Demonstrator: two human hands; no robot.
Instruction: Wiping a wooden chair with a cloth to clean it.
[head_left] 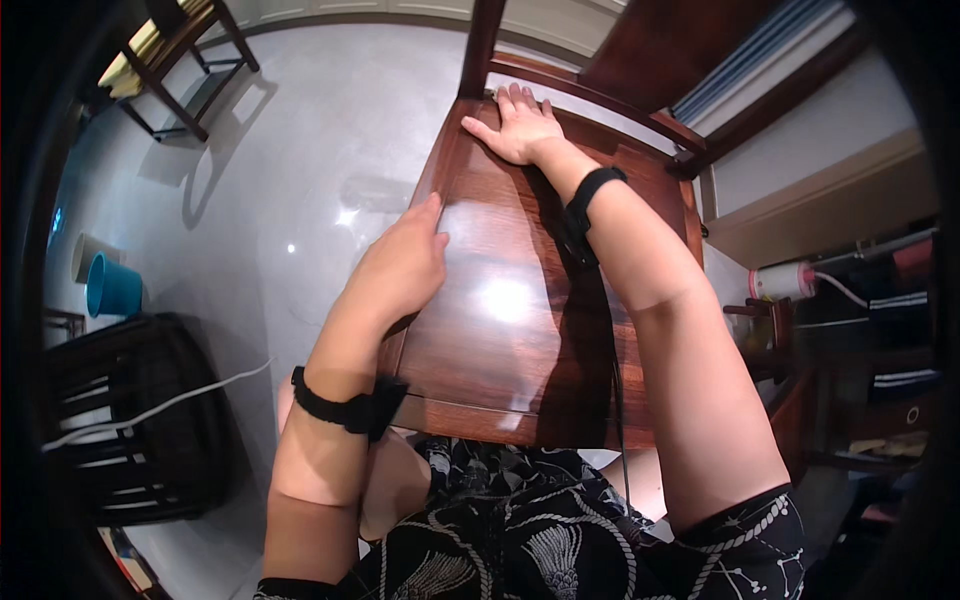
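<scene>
A dark, reddish-brown wooden chair [480, 345] stands in front of me, its polished seat reflecting a bright light. My right hand [525, 128] lies flat at the seat's far left corner, fingers spread, close to the foot of the back post [481, 50]. At the seat's left edge is my left hand [400, 262], closed around that edge with a finger and the thumb showing. Its other fingers are hidden. Black bands with small dark units circle both forearms: the left band [340, 408] and the right band [590, 200]. A dark cable [617, 400] hangs from the right one.
Pale glossy floor [310, 120] spreads to the left. Another wooden chair [185, 75] stands far left, with a blue bucket [112, 286] and a dark slatted piece of furniture [130, 420] nearer. A white cable [190, 398] crosses that piece. Cluttered dark shelving [880, 345] is on the right.
</scene>
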